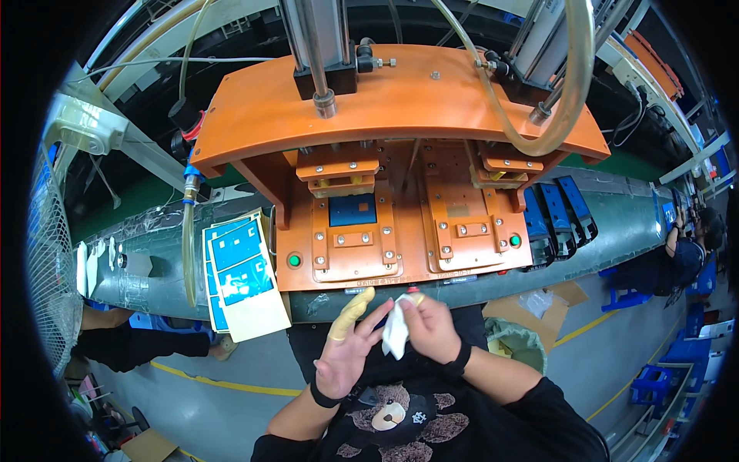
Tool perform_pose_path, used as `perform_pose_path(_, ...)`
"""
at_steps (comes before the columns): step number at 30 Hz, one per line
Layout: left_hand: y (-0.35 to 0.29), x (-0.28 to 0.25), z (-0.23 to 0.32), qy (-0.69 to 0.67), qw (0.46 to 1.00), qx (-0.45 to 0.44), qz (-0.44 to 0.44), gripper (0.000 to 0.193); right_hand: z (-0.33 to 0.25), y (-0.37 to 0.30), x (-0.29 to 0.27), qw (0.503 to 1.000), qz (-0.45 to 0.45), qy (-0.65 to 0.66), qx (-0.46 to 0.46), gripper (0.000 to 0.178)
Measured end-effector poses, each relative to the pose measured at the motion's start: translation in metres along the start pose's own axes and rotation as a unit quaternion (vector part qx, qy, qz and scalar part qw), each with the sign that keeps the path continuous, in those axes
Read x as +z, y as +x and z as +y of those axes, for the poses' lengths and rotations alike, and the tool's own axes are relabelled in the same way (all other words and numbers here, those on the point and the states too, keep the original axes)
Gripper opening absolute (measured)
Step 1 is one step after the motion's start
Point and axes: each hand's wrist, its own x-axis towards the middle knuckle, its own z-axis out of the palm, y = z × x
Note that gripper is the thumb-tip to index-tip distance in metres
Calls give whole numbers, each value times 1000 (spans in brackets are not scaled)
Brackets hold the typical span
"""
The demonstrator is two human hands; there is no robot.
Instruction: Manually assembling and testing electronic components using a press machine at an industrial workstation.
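Observation:
My right hand (pixel 433 333) pinches a crumpled white cloth or tissue (pixel 396 333) in front of my body. Beside it my left hand (pixel 348 358) is open, palm turned up, with fingers stretched toward the cloth; a fingertip seems to touch its edge. Yellow finger covers sit on my left thumb, and a bit of yellow shows at my right fingertips. Just beyond both hands stands an orange press machine (pixel 400 104) with two stations. A blue flat piece (pixel 352 209) lies in its left station, under the raised press block.
Blue film sheets with pale backing (pixel 245 266) lie left of the machine. Several blue and black plastic housings (pixel 556 215) stand on its right on the green bench (pixel 627 212). Green buttons (pixel 294 261) flank the base. Hoses (pixel 581 85) hang overhead; a lined bin (pixel 517 343) sits below.

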Motion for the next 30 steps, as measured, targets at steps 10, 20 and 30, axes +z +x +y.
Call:
perform_pose_path(10,-10,-10,0,65,991,-112,-34,102,-20,4,-10,985,-161,-47,-51,20)
perform_pose_path(20,-3,-11,13,36,995,-95,-4,90,-44,8,-73,984,-7,-140,-111,18)
perform_pose_path(30,15,-59,36,507,842,133,126,41,-93,60,-180,963,151,-189,-119,41)
